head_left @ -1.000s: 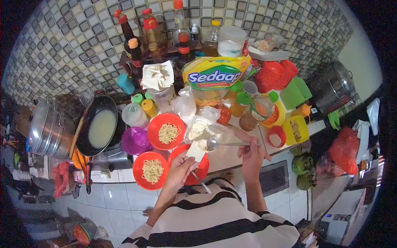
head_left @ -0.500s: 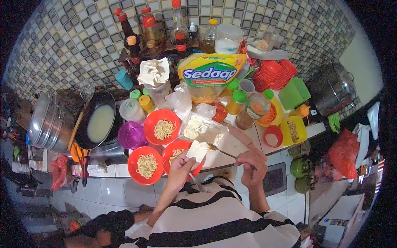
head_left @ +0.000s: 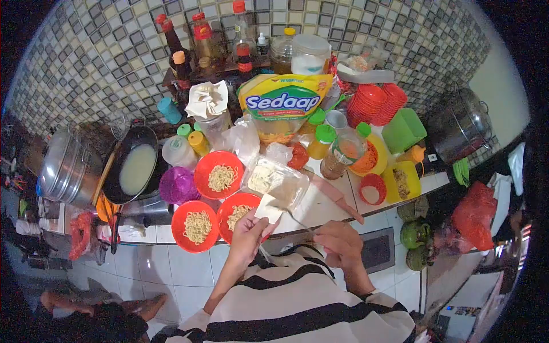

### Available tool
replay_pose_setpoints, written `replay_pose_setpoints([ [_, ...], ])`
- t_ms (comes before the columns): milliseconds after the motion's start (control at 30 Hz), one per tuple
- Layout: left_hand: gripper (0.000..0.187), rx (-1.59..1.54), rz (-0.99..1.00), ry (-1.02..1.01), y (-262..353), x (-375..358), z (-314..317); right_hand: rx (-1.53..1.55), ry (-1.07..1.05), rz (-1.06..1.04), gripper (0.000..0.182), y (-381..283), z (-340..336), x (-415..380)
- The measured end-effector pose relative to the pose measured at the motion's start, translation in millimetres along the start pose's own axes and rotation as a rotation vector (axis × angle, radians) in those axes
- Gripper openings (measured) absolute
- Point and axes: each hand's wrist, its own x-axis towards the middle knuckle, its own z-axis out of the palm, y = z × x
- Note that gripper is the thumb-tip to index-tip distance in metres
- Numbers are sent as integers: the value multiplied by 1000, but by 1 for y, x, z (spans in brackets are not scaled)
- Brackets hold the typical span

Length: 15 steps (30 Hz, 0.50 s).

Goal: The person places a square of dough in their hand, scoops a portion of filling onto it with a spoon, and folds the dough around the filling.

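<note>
My left hand (head_left: 249, 233) pinches a flat whitish wrapper (head_left: 269, 209) above the right-hand red bowl of noodles (head_left: 237, 212). In my right hand (head_left: 339, 242) is the handle of a metal spoon or fork (head_left: 299, 220), its tip at the wrapper. Just beyond the wrapper stands a clear container (head_left: 290, 187) with a pale filling (head_left: 265, 176). Two more red bowls (head_left: 201, 177) (head_left: 180, 220) with noodles stand to the left. A second utensil handle hangs below my left hand.
A wok (head_left: 137, 164) with pale liquid and a steamer pot (head_left: 70, 166) stand left. Behind are a Sedaap pouch (head_left: 283, 106), bottles and jars. A wooden rolling pin (head_left: 334, 197), yellow tub (head_left: 413, 182) and red bowl stacks (head_left: 369, 103) lie right. Another person's arm (head_left: 150, 306) shows lower left.
My right hand and its utensil have shifted slightly left and down. The wrapper has moved a little left. The other person at lower left has changed position. The view has shifted slightly.
</note>
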Motion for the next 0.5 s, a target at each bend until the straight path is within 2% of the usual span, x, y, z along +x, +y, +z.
replay_pose_setpoints([
  [67,34,0,3,13,-4,2,0,9,-67,-28,20,0,-3,2],
  [300,32,14,5,26,-5,3,0,-14,-59,-23,20,0,-3,1],
  [400,29,-47,-3,105,2,1,9,-16,-34,12,20,4,4,-2],
  [500,30,-38,11,66,0,2,-4,28,40,31,19,8,7,-5],
])
